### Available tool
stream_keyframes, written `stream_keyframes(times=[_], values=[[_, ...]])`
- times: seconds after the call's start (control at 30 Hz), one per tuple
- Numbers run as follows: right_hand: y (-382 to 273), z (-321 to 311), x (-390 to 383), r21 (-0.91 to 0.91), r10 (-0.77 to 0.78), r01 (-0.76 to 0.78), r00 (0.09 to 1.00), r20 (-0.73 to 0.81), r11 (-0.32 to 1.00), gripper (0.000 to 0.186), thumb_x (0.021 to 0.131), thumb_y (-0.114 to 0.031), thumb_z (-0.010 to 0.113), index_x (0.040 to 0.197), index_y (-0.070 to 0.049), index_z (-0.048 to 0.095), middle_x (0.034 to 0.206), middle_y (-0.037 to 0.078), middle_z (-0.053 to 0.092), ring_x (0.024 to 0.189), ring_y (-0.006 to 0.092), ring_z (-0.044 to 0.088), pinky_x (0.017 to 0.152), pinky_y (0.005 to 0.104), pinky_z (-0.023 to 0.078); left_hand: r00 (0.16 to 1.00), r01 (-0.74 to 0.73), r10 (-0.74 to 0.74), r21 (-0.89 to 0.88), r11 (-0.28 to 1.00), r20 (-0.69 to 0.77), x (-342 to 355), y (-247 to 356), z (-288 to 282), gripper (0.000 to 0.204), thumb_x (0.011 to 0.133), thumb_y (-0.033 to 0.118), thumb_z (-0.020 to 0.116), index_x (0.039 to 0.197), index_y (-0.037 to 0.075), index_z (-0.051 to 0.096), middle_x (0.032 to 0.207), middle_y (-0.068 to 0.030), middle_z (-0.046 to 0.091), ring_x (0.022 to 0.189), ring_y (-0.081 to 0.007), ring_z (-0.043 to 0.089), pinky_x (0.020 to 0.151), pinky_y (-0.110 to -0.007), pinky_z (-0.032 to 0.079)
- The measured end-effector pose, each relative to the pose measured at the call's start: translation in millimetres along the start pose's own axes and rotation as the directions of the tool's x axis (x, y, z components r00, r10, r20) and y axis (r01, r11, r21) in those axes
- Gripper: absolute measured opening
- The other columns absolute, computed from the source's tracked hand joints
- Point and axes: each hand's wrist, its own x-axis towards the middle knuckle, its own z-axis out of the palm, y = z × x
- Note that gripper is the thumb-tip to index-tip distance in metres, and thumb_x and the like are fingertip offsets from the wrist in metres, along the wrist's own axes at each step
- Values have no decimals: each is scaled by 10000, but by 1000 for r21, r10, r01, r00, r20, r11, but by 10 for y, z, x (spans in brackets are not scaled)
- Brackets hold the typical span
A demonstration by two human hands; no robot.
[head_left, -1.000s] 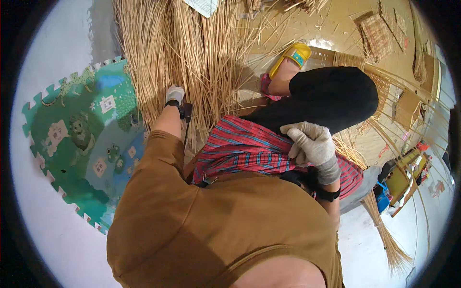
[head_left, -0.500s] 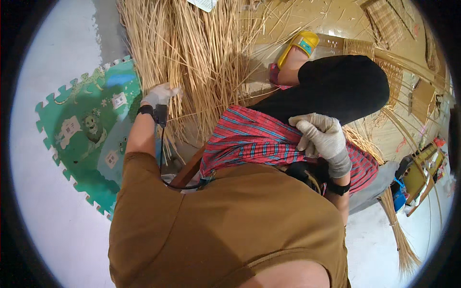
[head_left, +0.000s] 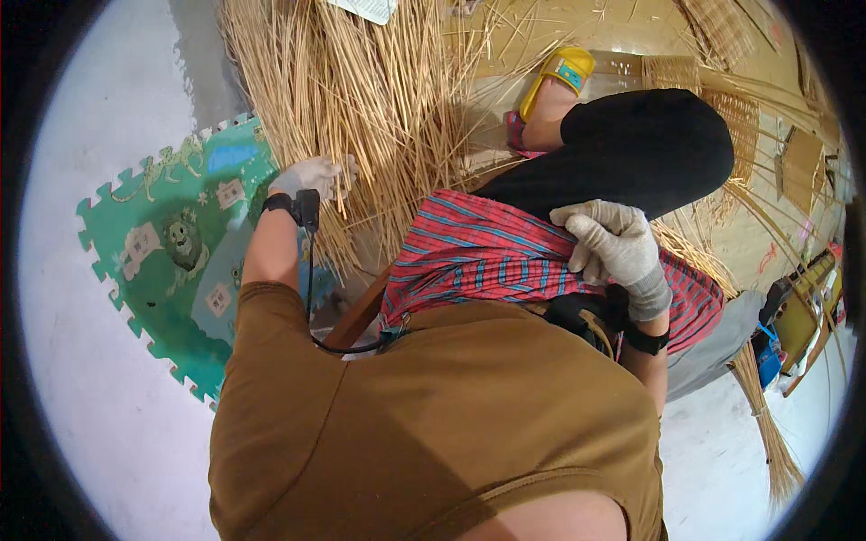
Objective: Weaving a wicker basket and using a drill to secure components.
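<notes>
My left hand [head_left: 316, 174], in a pale glove, reaches to the near left edge of a big heap of thin straw-coloured strips [head_left: 379, 117]. Its fingers look spread among the strip ends, and I see no bunch gripped in them. Over my lap is my right hand [head_left: 609, 242], also gloved, with its fingers curled in toward the thumb. Whatever may be between those fingertips is hidden or too thin to make out. Beneath it lies a red and blue striped cloth [head_left: 487, 248] across my lap.
A green foam play mat [head_left: 180, 288] lies to the left. My foot in a yellow slipper [head_left: 577, 65] rests near the heap. Woven pieces [head_left: 717, 32] and long bent strips are at the far right. A tied bundle of strips [head_left: 762, 419] lies at the lower right.
My left hand has shifted slightly right into the strips, and its fingers look more spread. My right hand stays curled over my lap. The whole view has turned slightly.
</notes>
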Motion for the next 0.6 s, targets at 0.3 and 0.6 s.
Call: stream_keyframes(times=[0.3,0.6], values=[[56,-23,-14,26,-22,21,1000,15,999,233,984,-241,625,1108,-73,730,608,6,647,429,36,531,391,188,397,938,78,93,464,882,-334,-27,51,257,669,925,213,703,1461,40,342,1368,-136,505,1128,-261,569,866,-426,567],[41,-4,-16,17,-12,12,1000,7,1000,245,987,-246,620,1113,-66,728,608,11,648,430,40,534,396,188,402,909,15,100,269,963,-406,239,-174,219,838,938,166,664,1573,54,130,1467,-152,455,1136,-252,618,809,-344,602]])
